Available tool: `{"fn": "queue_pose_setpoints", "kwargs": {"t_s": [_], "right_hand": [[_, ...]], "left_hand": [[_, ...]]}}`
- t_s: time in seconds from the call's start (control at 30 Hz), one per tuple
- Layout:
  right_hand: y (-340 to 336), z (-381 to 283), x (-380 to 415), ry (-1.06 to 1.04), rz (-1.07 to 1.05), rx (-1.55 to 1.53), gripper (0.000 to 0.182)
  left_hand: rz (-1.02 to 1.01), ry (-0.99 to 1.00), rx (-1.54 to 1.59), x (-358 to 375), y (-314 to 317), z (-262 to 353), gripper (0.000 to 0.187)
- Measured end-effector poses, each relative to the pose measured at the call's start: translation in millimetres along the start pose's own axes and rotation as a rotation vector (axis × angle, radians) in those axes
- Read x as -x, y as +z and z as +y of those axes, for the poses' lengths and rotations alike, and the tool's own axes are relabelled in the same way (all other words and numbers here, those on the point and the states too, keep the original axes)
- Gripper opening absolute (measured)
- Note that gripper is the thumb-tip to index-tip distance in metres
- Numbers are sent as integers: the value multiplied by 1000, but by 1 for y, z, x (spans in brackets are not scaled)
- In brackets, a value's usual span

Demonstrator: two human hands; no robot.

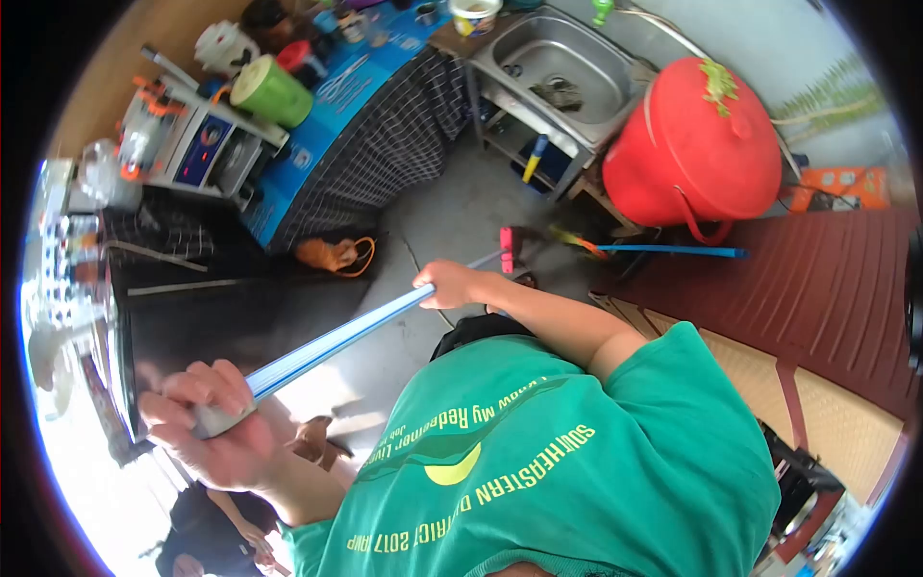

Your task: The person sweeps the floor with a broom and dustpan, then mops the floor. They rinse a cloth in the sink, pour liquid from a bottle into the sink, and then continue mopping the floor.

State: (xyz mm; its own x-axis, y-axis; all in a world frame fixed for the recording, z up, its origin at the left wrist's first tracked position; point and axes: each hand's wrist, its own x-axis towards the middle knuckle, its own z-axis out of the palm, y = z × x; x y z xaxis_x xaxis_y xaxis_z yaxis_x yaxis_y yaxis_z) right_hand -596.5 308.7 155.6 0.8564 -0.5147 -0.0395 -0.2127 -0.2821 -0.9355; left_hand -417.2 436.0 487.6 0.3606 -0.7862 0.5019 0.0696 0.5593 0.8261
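A long broom with a blue-and-white striped handle [336,337] slants across in front of my green shirt. My left hand [207,423] wraps round its upper end, where a pale end cap shows in the palm. Further down the handle, my right hand [450,286] is closed on it, with the arm stretched forward. Beyond that hand the handle runs down to a pink broom head [507,250] near the grey floor [423,216]. Dark, blurred bristles appear beside the pink part.
A red lidded bin [697,154] stands beside a steel sink [567,72]. Near it lies another blue stick [673,250]. A brown ridged panel [779,298] is at right. Left are a blue-topped counter [370,67], a green container [272,91] and a dark glossy surface [221,322]. Another person [216,529] is lower left.
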Motion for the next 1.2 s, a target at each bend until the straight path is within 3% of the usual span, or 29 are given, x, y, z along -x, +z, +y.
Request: {"fn": "queue_pose_setpoints", "kwargs": {"t_s": [0.07,0.17,0.2,0.23,0.27,0.3,0.33,0.37,0.43,0.47,0.53,0.6,0.67,0.77,0.83,0.87,0.93,1.0,1.03,1.1,1.13,1.2], "right_hand": [[35,-4,-28,-11,-54,28,25],[96,34,-49,51,-41,51,28],[108,53,-54,40,-77,84,30],[113,81,-57,78,-195,131,32],[128,119,-50,-127,-31,29,24],[133,142,-59,-118,-355,140,22],[130,137,-58,-127,-506,300,23],[129,128,-53,40,-582,309,30],[128,135,-33,-30,-390,70,46],[108,149,-21,-44,-442,83,46],[47,192,3,61,-559,695,59],[-23,215,35,402,-533,1114,62],[-85,312,82,304,-893,1541,66],[-158,325,157,356,-857,1516,71],[-177,305,165,538,-400,1557,72],[-182,306,165,559,-398,1564,72],[-192,314,149,551,-55,1187,78],[-212,267,89,1014,102,790,82],[-220,301,75,1026,115,791,82],[-220,376,48,1194,126,96,82],[-216,369,33,1191,128,91,82],[-201,365,-5,1172,402,4,74]], "left_hand": [[437,-1,-387,38,-20,-11,36],[423,94,-669,96,-39,-53,25],[506,0,-955,113,-34,-67,22],[383,-120,-1137,131,-34,-73,20],[315,-205,-1268,142,-30,-76,15],[294,-375,-1293,164,-35,-82,18],[328,-550,-1182,169,-26,-77,22],[340,-677,-1129,175,-25,-75,23],[433,-681,-1253,189,-33,-72,24],[452,-804,-1270,204,-45,-66,25],[601,-1195,-1058,208,-45,-44,25],[540,-1273,-996,215,-37,-31,29],[436,-1368,-1046,216,-18,-35,34],[257,-1301,-1156,241,-16,-35,37],[63,-1200,-1391,258,-17,-36,41],[48,-1194,-1376,261,-12,-36,41],[-66,-1451,-1519,257,-2,-39,43],[-88,-1449,-1533,266,-5,-43,42],[-90,-1454,-1562,268,-8,-46,42],[-129,-1486,-1578,260,-12,-47,42],[-163,-1536,-1620,258,-13,-49,42],[-222,-1640,-1698,257,-12,-57,43]]}}
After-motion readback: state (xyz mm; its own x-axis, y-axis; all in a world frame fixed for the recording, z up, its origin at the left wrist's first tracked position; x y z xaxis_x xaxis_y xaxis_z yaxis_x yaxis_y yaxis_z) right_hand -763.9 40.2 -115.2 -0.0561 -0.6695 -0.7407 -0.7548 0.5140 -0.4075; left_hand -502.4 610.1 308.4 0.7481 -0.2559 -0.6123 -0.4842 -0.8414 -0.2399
